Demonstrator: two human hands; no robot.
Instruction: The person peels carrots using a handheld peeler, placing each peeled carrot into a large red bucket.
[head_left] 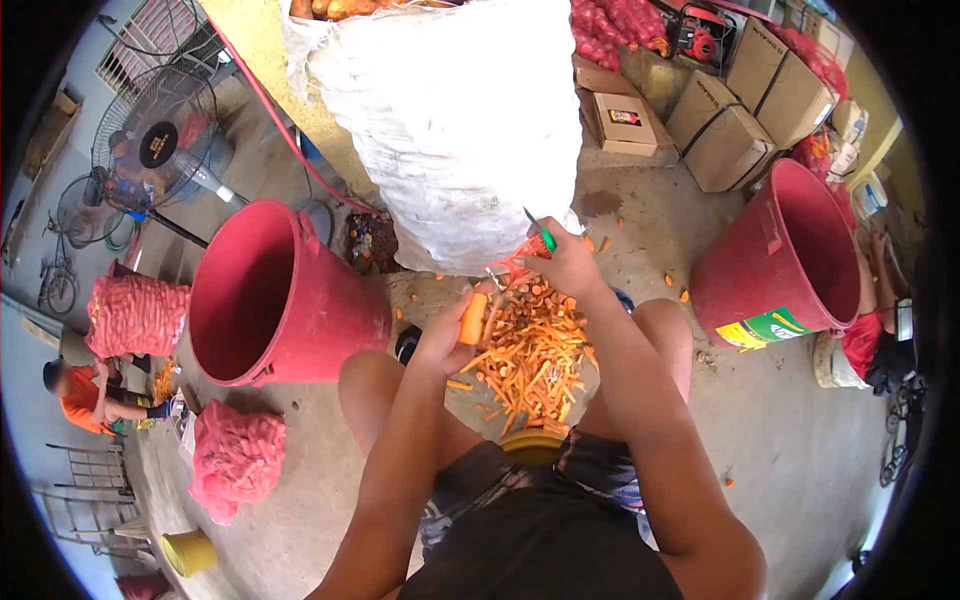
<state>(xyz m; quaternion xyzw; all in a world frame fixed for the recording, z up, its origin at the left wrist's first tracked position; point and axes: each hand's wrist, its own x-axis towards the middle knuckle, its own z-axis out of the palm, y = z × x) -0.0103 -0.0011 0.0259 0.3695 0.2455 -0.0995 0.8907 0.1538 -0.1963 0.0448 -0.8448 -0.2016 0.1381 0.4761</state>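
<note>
My left hand [447, 330] is closed around an orange carrot [473, 318], its cut end pointing up. Close by on the right, my right hand [568, 262] grips a red-orange peeler [508, 262], its metal end near the carrot. A small knife with a green handle [548, 240] also sticks out of that hand, blade tip pointing up and left. Below both hands, a pile of carrot peelings and cut ends [530, 370] lies on the floor between my legs.
A big white sack [460, 130] stands directly ahead. Tall red bins flank me, one left [345, 310] and one right [735, 260]. Red mesh sacks [238, 455] and a fan [155, 145] are at left, cardboard boxes [720, 130] at right. A person in orange [85, 398] sits far left.
</note>
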